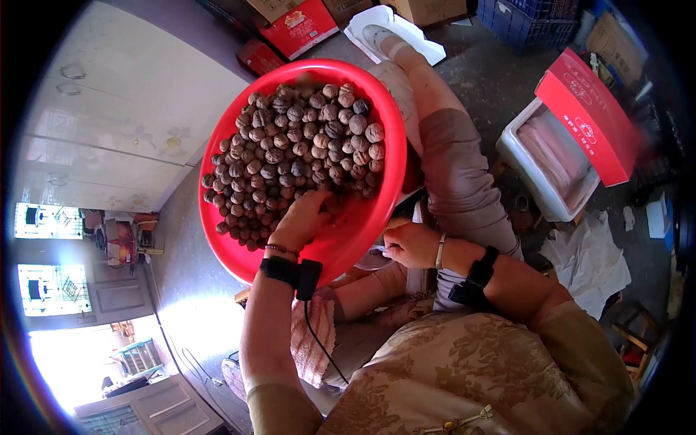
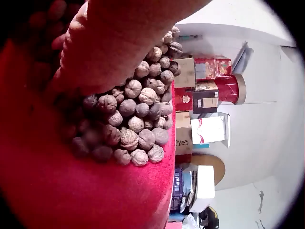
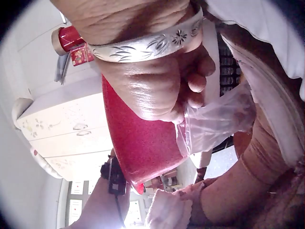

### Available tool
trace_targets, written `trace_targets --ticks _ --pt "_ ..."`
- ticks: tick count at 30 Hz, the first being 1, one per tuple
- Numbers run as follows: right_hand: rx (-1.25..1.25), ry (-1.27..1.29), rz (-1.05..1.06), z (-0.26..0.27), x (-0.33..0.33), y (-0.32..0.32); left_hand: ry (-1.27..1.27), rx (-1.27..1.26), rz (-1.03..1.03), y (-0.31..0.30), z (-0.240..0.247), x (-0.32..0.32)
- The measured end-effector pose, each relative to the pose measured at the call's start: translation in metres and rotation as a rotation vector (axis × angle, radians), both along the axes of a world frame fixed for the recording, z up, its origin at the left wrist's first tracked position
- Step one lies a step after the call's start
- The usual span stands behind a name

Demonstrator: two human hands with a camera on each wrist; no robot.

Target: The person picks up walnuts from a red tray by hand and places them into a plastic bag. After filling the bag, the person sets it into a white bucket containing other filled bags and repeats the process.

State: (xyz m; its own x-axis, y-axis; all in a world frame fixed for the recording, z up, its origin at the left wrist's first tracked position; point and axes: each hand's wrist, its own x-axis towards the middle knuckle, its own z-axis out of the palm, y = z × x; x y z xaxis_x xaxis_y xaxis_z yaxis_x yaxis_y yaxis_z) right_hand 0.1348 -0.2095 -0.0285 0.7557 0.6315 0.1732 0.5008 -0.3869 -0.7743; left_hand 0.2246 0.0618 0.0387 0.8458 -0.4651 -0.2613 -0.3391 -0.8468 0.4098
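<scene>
A person sits with a big red basin over their lap. The basin is tipped a little and is full of brown walnuts. The walnuts are piled on the far side of the basin, and the near side is bare red.

The left hand is inside the basin, at the near edge of the walnut pile. Its fingers are bent down among the nuts and touch them. I cannot tell if they hold a nut, because the wrist view is dark and blurry there.

The right hand is just outside the basin, close to its near rim. Its fingers are curled tight together and pinch a clear plastic bag. The bag hangs between the hand and the person's leg. A silver bangle with flower marks is on that wrist.

On the floor to the right is a white box with a red lid leaning on it. A white cupboard stands to the left. Blue crates are at the far side.
</scene>
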Motion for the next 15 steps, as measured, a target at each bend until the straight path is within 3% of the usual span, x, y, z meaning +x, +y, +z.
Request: trace_targets --ticks 3,5,8,15 --pt "-0.018 0.029 0.002 0.003 0.0 0.0 -0.121 -0.046 -0.053 0.001 -0.003 -0.002" --pt "-0.046 0.06 0.003 0.004 0.0 -0.001 0.163 -0.054 0.165 -0.015 0.021 -0.009" --pt "-0.021 0.015 -0.016 0.002 -0.001 0.0 0.29 -0.051 0.276 -0.019 0.026 -0.012" --pt "-0.041 0.058 0.005 0.005 0.0 -0.001 0.273 -0.081 0.39 -0.009 0.013 -0.014"
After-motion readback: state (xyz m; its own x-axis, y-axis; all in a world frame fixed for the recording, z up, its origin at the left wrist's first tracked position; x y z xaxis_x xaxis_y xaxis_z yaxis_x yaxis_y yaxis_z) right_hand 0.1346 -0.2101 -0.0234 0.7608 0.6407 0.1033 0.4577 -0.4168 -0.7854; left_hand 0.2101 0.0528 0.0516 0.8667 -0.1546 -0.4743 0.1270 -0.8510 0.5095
